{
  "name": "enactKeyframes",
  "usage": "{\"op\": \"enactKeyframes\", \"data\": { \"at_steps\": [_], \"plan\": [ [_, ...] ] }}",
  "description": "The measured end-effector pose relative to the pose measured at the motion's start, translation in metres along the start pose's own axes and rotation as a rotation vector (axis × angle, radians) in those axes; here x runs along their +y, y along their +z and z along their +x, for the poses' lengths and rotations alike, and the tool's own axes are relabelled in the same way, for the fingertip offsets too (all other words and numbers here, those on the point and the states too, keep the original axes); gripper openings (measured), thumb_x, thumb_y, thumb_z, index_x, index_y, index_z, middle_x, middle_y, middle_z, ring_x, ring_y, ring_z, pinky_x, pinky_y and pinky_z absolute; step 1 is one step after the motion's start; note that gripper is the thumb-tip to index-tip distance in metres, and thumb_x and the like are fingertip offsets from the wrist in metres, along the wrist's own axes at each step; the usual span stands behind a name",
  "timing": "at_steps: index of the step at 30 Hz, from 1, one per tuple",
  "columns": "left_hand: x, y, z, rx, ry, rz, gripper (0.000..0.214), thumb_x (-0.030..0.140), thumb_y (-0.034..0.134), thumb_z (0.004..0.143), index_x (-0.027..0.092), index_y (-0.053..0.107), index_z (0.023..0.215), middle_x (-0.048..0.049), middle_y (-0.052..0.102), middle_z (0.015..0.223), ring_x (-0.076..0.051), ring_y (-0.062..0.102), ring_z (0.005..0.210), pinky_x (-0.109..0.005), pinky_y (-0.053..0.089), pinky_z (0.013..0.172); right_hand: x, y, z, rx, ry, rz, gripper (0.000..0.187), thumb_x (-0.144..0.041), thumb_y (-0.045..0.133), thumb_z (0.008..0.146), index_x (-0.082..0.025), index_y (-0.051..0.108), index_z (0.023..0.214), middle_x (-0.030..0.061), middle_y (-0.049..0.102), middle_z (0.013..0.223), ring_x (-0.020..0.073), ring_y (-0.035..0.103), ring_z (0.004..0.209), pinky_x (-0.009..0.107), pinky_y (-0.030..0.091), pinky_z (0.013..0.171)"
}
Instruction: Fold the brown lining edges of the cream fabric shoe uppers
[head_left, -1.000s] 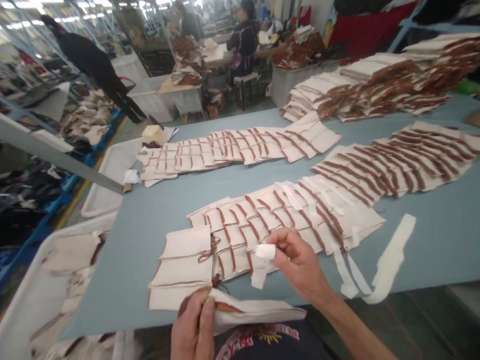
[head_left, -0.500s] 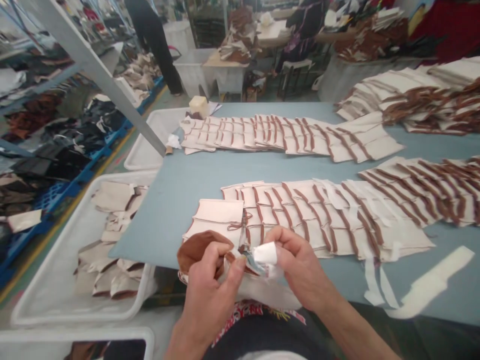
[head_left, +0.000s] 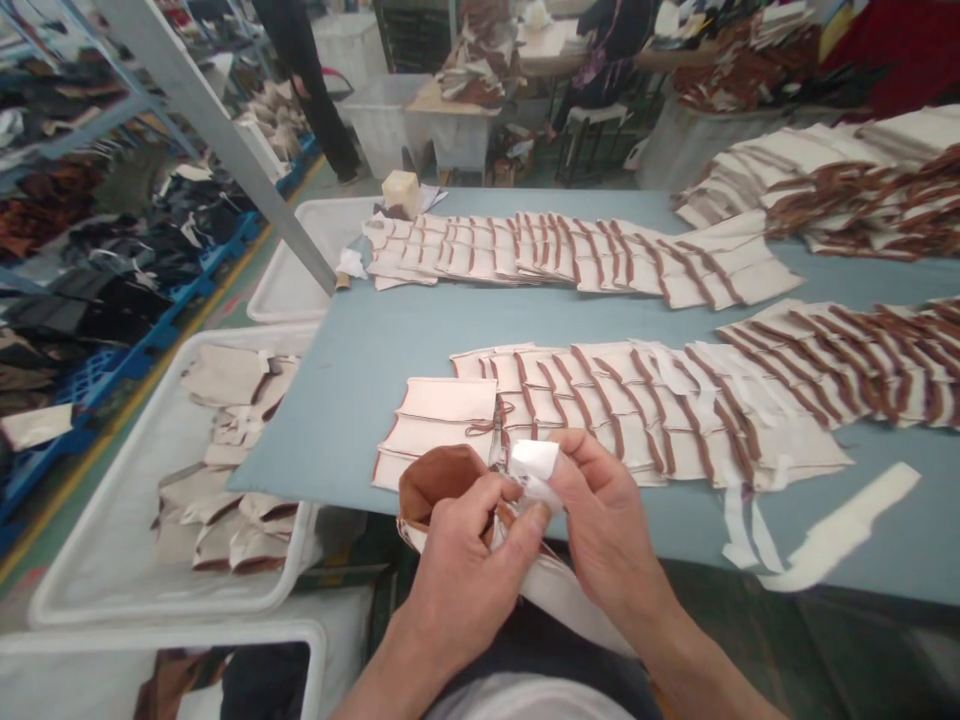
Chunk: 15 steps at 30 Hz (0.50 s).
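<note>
My left hand (head_left: pixel 465 565) pinches the edge of a cream tube-shaped piece with a brown lining (head_left: pixel 442 478). The tube's brown opening faces left and its cream side hangs in front of my body, over the table's near edge. Between the thumb and fingers of my right hand (head_left: pixel 611 525) is a small white strip (head_left: pixel 535 460), held close to my left fingertips at the tube's edge. Where strip and edge meet is partly hidden by the fingers. Just beyond lies a cream panel with brown seams (head_left: pixel 442 405) and dark cords at its right end.
Overlapping cream pieces with brown edges lie in a front row (head_left: pixel 600 400) and a back row (head_left: pixel 487 250) on the blue-grey table (head_left: pixel 315 400). Loose white strips (head_left: pixel 847 525) lie at right. White bins (head_left: pixel 97 560) and a grey post (head_left: pixel 247 160) stand left. Two people are farther back.
Both hands have come closer together, my left hand moving right with the brown-lined tube. The white strip is now at the left fingertips. The view has shifted slightly.
</note>
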<state>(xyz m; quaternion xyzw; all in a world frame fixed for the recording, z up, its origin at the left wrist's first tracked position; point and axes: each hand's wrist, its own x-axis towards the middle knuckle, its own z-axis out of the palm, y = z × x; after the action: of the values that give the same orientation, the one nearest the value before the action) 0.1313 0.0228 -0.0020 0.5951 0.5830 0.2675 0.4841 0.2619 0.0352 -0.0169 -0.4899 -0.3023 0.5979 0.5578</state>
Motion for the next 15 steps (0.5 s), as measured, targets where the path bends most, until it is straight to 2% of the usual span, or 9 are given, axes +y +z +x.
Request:
{"op": "enactKeyframes", "data": {
  "at_steps": [4, 8, 11, 15],
  "plan": [
    [-0.002, 0.0, -0.007, -0.084, 0.114, 0.017, 0.031, 0.031, 0.051, 0.096, 0.02, 0.05, 0.067, 0.0055, 0.048, 0.057, -0.01, 0.043, 0.053, -0.022, 0.031, 0.054, 0.008, 0.0, -0.002, 0.025, 0.018, 0.051, 0.031, -0.046, 0.077, 0.088, -0.02, 0.059, 0.086, -0.0043, 0.06, 0.065, 0.0098, 0.053, 0.054, 0.017, 0.044, 0.049],
    [-0.007, -0.003, -0.015, -0.137, 0.154, 0.053, 0.032, 0.031, 0.05, 0.098, 0.02, 0.049, 0.068, 0.0062, 0.043, 0.056, -0.009, 0.043, 0.052, -0.023, 0.029, 0.054, 0.004, 0.001, -0.004, 0.022, -0.017, 0.07, 0.037, -0.049, 0.079, 0.087, -0.02, 0.056, 0.084, -0.0059, 0.056, 0.062, 0.0079, 0.045, 0.05, 0.016, 0.04, 0.047],
    [-0.017, -0.006, -0.016, -0.112, 0.159, 0.066, 0.03, 0.03, 0.051, 0.098, 0.019, 0.052, 0.071, 0.0058, 0.045, 0.058, -0.009, 0.044, 0.053, -0.023, 0.03, 0.055, -0.002, 0.006, -0.009, -0.044, -0.064, 0.054, 0.037, -0.051, 0.081, 0.086, -0.02, 0.061, 0.086, -0.005, 0.058, 0.062, 0.0087, 0.048, 0.052, 0.017, 0.043, 0.05],
    [-0.033, -0.01, -0.013, -0.077, 0.158, 0.033, 0.034, 0.036, 0.049, 0.101, 0.017, 0.06, 0.075, 0.0053, 0.046, 0.059, -0.01, 0.041, 0.054, -0.023, 0.029, 0.054, 0.001, 0.008, -0.016, -0.129, -0.112, 0.026, 0.025, -0.044, 0.078, 0.091, -0.02, 0.071, 0.096, -0.0008, 0.067, 0.071, 0.0104, 0.058, 0.059, 0.018, 0.048, 0.057]
  ]
}}
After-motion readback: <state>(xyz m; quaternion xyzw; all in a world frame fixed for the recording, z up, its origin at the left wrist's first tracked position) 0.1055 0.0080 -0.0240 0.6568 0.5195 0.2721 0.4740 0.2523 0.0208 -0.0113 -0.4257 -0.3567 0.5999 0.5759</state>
